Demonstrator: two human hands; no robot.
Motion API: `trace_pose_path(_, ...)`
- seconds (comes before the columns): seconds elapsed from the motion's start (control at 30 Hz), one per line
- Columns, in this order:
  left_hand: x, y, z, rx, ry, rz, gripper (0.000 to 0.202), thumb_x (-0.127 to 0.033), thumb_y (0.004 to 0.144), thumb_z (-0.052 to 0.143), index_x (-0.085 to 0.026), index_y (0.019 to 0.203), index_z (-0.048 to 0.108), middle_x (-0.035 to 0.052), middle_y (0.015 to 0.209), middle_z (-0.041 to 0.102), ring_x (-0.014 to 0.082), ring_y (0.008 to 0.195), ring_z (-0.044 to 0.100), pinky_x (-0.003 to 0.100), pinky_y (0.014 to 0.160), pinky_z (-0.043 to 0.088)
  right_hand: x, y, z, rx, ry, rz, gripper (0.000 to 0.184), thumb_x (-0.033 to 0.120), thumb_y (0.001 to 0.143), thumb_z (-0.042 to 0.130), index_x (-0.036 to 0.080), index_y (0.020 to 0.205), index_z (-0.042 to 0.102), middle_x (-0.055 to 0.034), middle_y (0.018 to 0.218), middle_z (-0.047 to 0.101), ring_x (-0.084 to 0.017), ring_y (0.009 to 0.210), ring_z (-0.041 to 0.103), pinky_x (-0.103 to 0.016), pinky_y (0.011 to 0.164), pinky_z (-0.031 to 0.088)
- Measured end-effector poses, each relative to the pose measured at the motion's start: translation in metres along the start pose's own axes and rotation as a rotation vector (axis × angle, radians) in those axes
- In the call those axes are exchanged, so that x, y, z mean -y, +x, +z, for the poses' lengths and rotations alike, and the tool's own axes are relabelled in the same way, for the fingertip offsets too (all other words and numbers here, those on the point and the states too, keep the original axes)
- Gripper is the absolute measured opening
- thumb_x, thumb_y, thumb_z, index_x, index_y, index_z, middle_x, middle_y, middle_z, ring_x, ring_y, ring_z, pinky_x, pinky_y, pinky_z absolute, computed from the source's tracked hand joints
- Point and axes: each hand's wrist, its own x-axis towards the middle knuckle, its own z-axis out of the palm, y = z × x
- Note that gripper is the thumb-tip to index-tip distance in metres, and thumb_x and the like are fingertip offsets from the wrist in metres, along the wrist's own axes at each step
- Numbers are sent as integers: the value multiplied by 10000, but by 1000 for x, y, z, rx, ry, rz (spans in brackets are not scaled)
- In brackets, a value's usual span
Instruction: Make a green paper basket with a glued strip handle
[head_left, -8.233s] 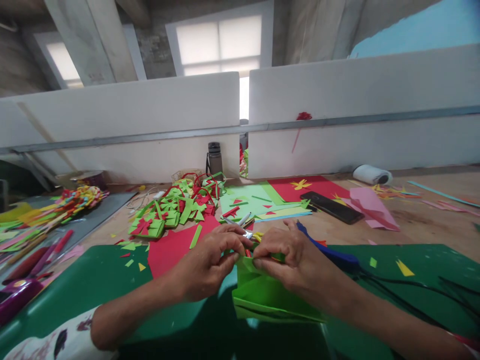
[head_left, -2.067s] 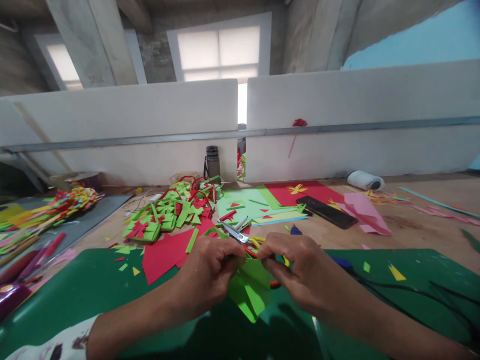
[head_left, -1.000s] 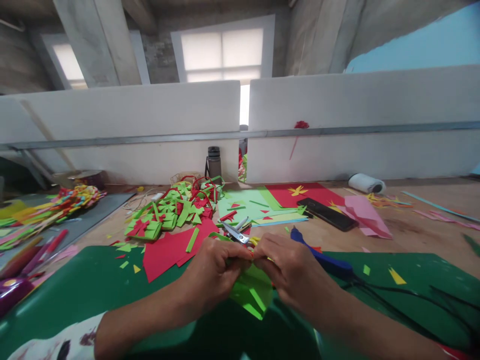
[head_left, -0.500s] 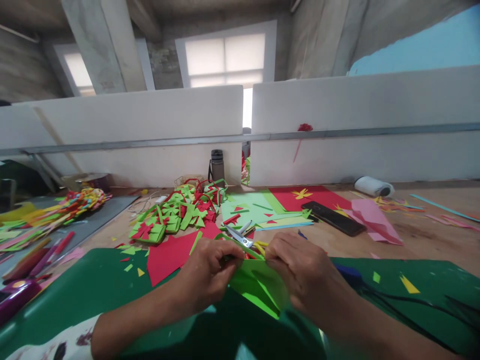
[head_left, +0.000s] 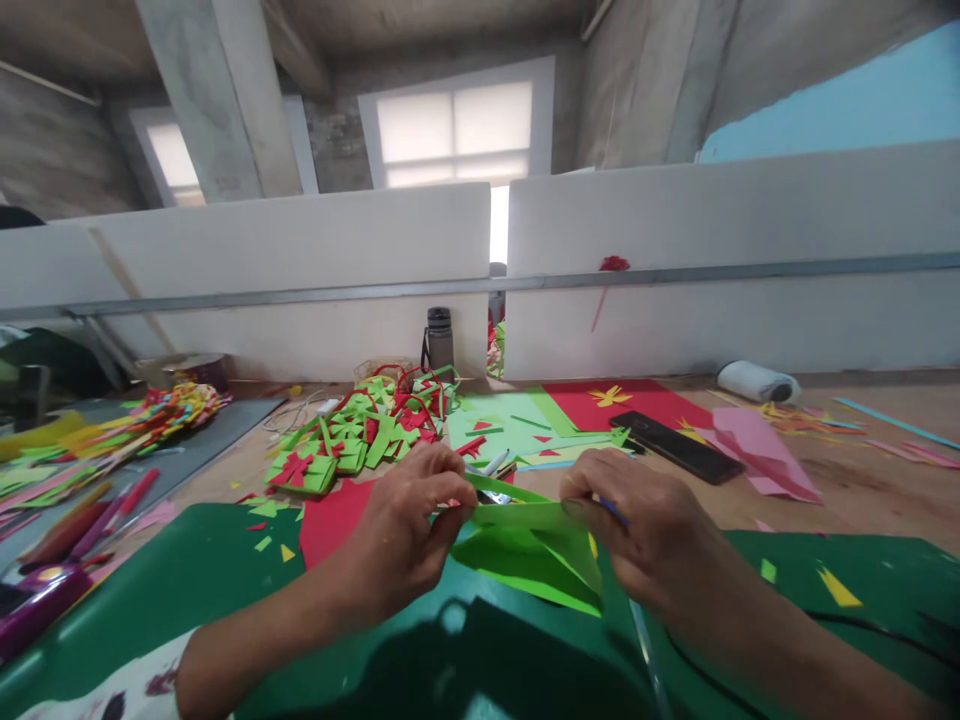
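A folded bright green paper piece (head_left: pixel 525 555), shaped like a small open pouch, hangs between my hands above the green mat (head_left: pixel 360 640). My left hand (head_left: pixel 412 525) pinches its upper left end, along with a narrow green paper strip (head_left: pixel 521 490) that arches over the top edge. At the upper right corner, my right hand (head_left: pixel 645 520) has thumb and fingers closed on the paper. A bit of something blue (head_left: pixel 613 510) shows by the right fingers, mostly hidden. Below that hand a clear stick (head_left: pixel 649 655) slants down. Scissors (head_left: pixel 495 497) lie partly hidden behind the paper.
Finished-looking green and red paper pieces (head_left: pixel 360 430) are heaped at back left, near a bottle (head_left: pixel 439 340). A phone (head_left: pixel 675 447), red sheet (head_left: pixel 555 395) and pink paper (head_left: pixel 757 450) lie right. Markers (head_left: pixel 112 510) are at left; a black cable (head_left: pixel 712 680) crosses the mat.
Both hands have moved apart, the right one shifting rightward with the green paper. The paper's opening and the arched strip show more. The view has tilted slightly upward.
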Motion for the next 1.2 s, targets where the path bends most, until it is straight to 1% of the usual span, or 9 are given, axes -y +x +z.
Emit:
trace_pose_path(0.13, 0, 1, -5, -32, 73, 15, 153, -79, 827, 475, -175, 760, 573, 52, 907, 529, 176, 881, 494, 327, 778, 426, 0, 0, -6, -8, 7, 45, 208, 157, 880, 397, 207, 681, 433, 2, 639, 525, -138, 603, 483, -270, 566, 347)
trace_pose_path(0.37, 1, 9, -10, -50, 71, 21, 150, -61, 794, 514, -182, 717, 557, 66, 1202, 502, 248, 1186, 374, 465, 999, 320, -15, 7, -8, 26, -8, 129, 194, 157, 842, 443, 203, 655, 470, 18, 586, 529, -126, 537, 487, -251, 517, 357)
trace_pose_path(0.47, -3, 7, -4, -26, 64, 32, 158, -43, 785, 509, -181, 719, 546, 65, 1256, 487, 254, 1243, 334, 488, 1031, 285, -14, 7, 0, -66, -141, 49, 77, 162, 818, 500, 190, 781, 561, -38, 767, 635, -188, 715, 576, -352, 700, 399)
trace_pose_path(0.53, -6, 5, 0, -11, 59, 45, 158, -40, 784, 507, -186, 740, 547, 60, 1286, 475, 255, 1272, 305, 505, 1048, 258, -7, 5, 9, -142, -191, -39, 115, 170, 823, 523, 192, 909, 595, -78, 957, 655, -246, 920, 577, -478, 878, 308)
trace_pose_path(0.6, -10, 3, 4, 1, 51, 66, 160, -43, 786, 504, -194, 766, 556, 59, 1293, 477, 257, 1283, 293, 520, 1056, 241, 2, 2, 18, -142, -169, -89, 126, 167, 845, 509, 209, 891, 618, -63, 992, 657, -260, 1044, 534, -527, 960, 194)
trace_pose_path(0.7, -12, 2, 8, 16, 46, 89, 171, -48, 791, 495, -198, 794, 578, 62, 1295, 478, 257, 1285, 291, 514, 1051, 257, 12, -1, 25, -55, -120, -83, 195, 152, 867, 481, 217, 769, 636, -24, 907, 668, -260, 1093, 502, -556, 970, 115)
trace_pose_path(0.87, -11, 1, 13, -3, 66, 106, 134, -115, 813, 531, -210, 831, 624, 49, 1328, 453, 271, 1312, 238, 523, 1057, 242, 14, -1, 21, 58, -46, -24, 180, 136, 817, 519, 242, 761, 654, -15, 938, 652, -275, 1110, 476, -564, 926, 143)
trace_pose_path(1.07, -13, -1, 19, -2, 20, 111, 248, -34, 774, 500, -226, 859, 633, 28, 1347, 446, 266, 1302, 252, 527, 1043, 273, 22, -5, 26, 10, -23, -33, 219, 140, 826, 481, 258, 861, 662, -51, 1102, 600, -282, 1202, 396, -568, 962, 126)
trace_pose_path(1.2, -17, -3, 16, 5, -1, 95, 219, -39, 736, 511, -217, 796, 625, 19, 1358, 439, 284, 1299, 251, 553, 1049, 246, 26, -7, 25, 12, 5, -14, 191, 123, 799, 492, 232, 777, 646, -60, 1154, 538, -278, 1227, 360, -559, 994, 120)
